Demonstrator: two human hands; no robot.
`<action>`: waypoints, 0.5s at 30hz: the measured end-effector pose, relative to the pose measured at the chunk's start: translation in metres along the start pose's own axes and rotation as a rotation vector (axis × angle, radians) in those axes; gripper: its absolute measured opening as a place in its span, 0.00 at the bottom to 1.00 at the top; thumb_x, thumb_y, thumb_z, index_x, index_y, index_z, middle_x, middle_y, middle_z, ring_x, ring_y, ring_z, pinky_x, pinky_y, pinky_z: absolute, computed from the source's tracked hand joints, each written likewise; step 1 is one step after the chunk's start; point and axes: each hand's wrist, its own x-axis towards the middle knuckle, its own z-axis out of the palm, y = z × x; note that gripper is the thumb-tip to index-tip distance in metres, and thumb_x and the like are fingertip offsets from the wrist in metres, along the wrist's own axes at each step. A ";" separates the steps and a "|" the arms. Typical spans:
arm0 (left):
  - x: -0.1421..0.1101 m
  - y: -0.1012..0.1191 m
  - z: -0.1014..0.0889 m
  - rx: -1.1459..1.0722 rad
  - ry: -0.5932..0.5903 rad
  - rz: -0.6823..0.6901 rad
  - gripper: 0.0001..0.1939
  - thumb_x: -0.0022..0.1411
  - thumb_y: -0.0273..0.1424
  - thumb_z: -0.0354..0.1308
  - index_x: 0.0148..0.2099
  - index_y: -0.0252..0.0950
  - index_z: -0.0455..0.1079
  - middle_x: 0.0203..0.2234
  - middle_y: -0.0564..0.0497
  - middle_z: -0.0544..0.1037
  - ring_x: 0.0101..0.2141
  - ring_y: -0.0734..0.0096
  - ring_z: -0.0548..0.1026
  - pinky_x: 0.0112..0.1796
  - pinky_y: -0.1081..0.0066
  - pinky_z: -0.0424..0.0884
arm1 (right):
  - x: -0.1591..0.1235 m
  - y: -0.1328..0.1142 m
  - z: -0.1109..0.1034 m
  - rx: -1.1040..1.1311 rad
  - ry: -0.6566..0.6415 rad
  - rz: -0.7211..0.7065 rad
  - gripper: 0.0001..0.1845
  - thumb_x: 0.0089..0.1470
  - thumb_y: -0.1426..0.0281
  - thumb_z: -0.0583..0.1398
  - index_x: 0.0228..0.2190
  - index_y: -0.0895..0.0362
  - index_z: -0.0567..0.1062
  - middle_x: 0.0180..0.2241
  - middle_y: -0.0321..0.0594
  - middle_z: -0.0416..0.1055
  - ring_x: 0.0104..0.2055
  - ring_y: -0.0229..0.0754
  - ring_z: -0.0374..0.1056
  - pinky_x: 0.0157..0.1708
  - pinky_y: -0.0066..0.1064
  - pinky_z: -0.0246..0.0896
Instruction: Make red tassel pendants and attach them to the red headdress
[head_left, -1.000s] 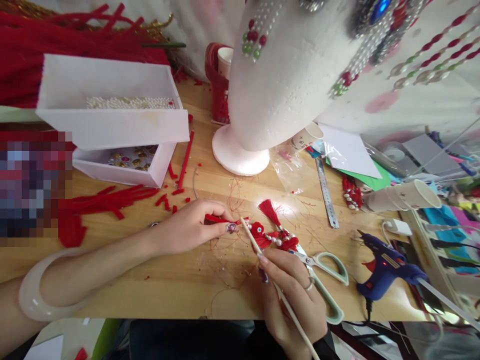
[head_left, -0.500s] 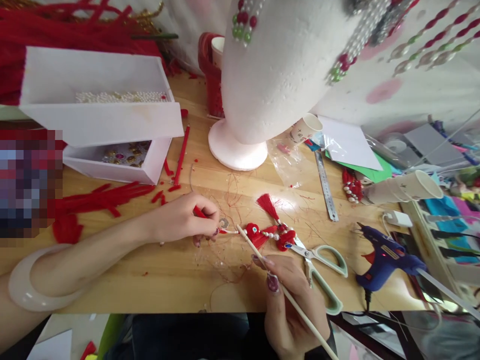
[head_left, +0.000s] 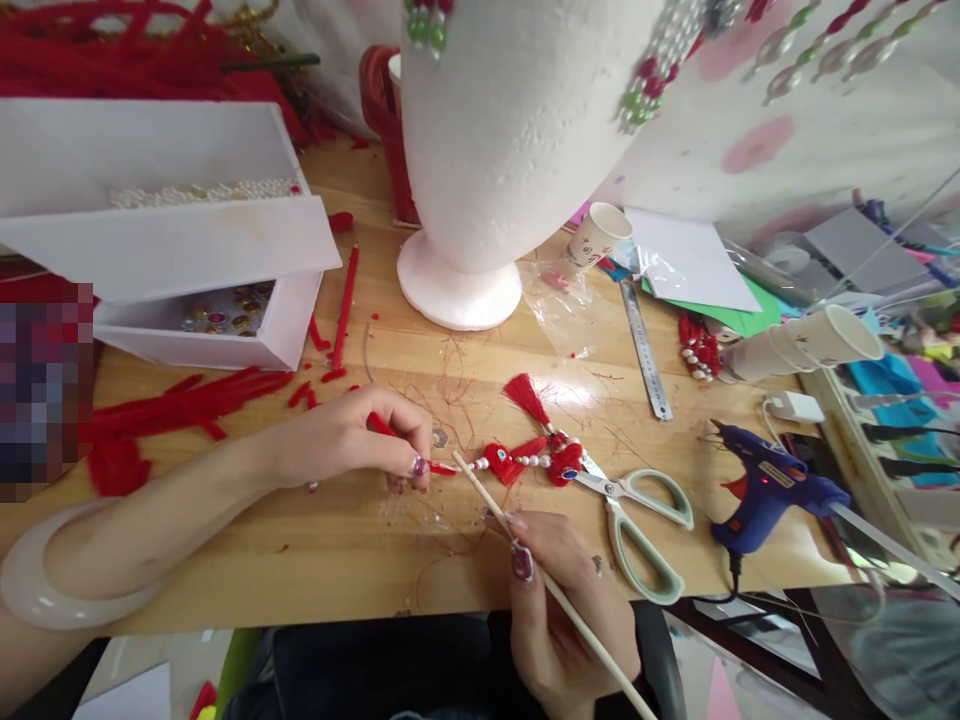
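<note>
My left hand (head_left: 352, 445) pinches a short red pipe cleaner piece (head_left: 442, 467) flat against the wooden table (head_left: 337, 550). My right hand (head_left: 559, 600) grips a thin wooden stick (head_left: 525, 555) like a pen, its tip touching the table just right of the red piece. A red ornament with pearls and a tassel (head_left: 536, 450) lies right beside the stick's tip. A pale bangle (head_left: 45, 590) circles my left wrist.
Green-handled scissors (head_left: 637, 520) and a blue glue gun (head_left: 765, 490) lie to the right. A white foam head (head_left: 510, 150) stands behind, with a steel ruler (head_left: 645, 350) beside it. White trays (head_left: 172, 240) of beads sit at left, with red pipe cleaners (head_left: 187, 400) scattered below them.
My left hand has pulled the red piece down and pressed it to the table. The stick's tip stays by the ornament. The view has drifted slightly.
</note>
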 end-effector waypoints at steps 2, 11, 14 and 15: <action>0.000 -0.001 0.000 -0.018 -0.011 0.009 0.07 0.56 0.28 0.59 0.26 0.34 0.75 0.24 0.52 0.76 0.27 0.74 0.72 0.30 0.76 0.68 | 0.001 -0.001 0.000 -0.012 -0.033 -0.021 0.25 0.51 0.86 0.58 0.49 0.57 0.74 0.40 0.44 0.79 0.40 0.43 0.76 0.38 0.36 0.74; 0.000 -0.002 0.001 0.041 -0.006 0.082 0.07 0.59 0.29 0.60 0.31 0.35 0.77 0.33 0.48 0.79 0.35 0.67 0.75 0.37 0.70 0.71 | 0.001 -0.007 0.004 0.055 0.059 0.255 0.17 0.57 0.80 0.60 0.45 0.51 0.78 0.34 0.36 0.81 0.36 0.38 0.77 0.36 0.28 0.73; 0.000 -0.001 0.001 0.123 -0.013 0.122 0.06 0.59 0.27 0.60 0.31 0.35 0.78 0.33 0.49 0.79 0.35 0.69 0.75 0.39 0.70 0.70 | 0.006 -0.010 0.006 0.049 0.129 0.430 0.08 0.59 0.74 0.62 0.34 0.51 0.81 0.27 0.32 0.80 0.27 0.35 0.75 0.28 0.23 0.70; 0.001 -0.001 0.001 0.141 -0.017 0.138 0.06 0.59 0.26 0.59 0.32 0.35 0.78 0.32 0.50 0.79 0.35 0.69 0.75 0.39 0.71 0.69 | 0.010 -0.011 0.006 0.045 0.148 0.452 0.09 0.60 0.73 0.61 0.31 0.52 0.81 0.25 0.31 0.79 0.23 0.34 0.73 0.26 0.22 0.69</action>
